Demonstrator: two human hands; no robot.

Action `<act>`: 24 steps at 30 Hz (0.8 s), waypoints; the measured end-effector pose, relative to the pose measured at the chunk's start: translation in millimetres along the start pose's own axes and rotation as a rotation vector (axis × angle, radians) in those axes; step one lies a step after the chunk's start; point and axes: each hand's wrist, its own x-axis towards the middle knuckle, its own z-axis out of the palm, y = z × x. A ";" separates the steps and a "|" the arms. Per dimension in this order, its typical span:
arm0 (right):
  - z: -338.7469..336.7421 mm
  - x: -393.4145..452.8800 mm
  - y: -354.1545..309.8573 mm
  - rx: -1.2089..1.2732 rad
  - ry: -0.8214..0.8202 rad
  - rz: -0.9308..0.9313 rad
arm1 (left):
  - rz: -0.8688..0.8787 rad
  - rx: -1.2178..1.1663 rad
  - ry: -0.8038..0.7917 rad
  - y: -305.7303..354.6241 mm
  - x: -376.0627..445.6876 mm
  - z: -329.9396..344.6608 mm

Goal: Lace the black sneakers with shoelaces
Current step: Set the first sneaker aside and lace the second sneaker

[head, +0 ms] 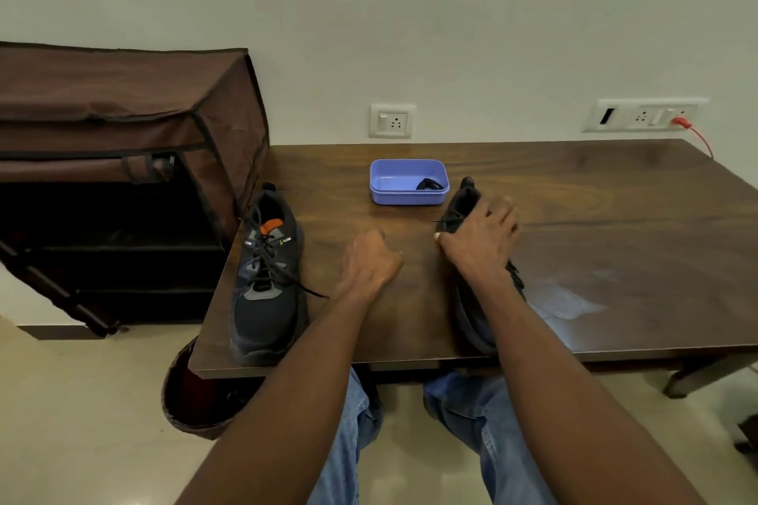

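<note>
A shallow blue plastic tray (408, 181) sits toward the back of the dark wooden tabletop (594, 217), close to the wall, and holds a small bundle of black shoelace (429, 184) in its right-hand corner. Just to the right of the tray, my right hand (480, 238) rests over the ankle end of a black sneaker (471, 316), fingers (502, 209) curled down around its collar; the sneaker lies with its toe toward me at the near edge of the tabletop, and a short black lace end (447, 221) sticks out to the left beside my thumb. My left hand (371, 260) hovers above the bare wood between the two shoes, its fingers loosely bent under and hidden from view behind the back of the hand, so I cannot tell whether they pinch anything. At the left edge of the tabletop stands the second black sneaker (266, 279), grey-panelled with an orange tongue tab, already threaded, its loose lace (299, 285) trailing onto the wood. A brown fabric shoe rack (123, 160) stands beside the tabletop on the left, and a red cable (697, 135) runs from the wall socket at right.
</note>
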 end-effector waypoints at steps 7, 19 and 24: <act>8.7 29.5 40.5 0.237 -0.399 0.432 | -0.055 -0.033 -0.013 -8.4 7.5 1.7; 6.9 1.8 2.1 0.399 -0.353 0.318 | -0.103 -0.146 0.006 -22.8 10.0 -6.5; 8.6 -24.8 -40.9 0.377 -0.386 0.221 | -0.147 -0.302 0.058 -24.7 8.2 -14.8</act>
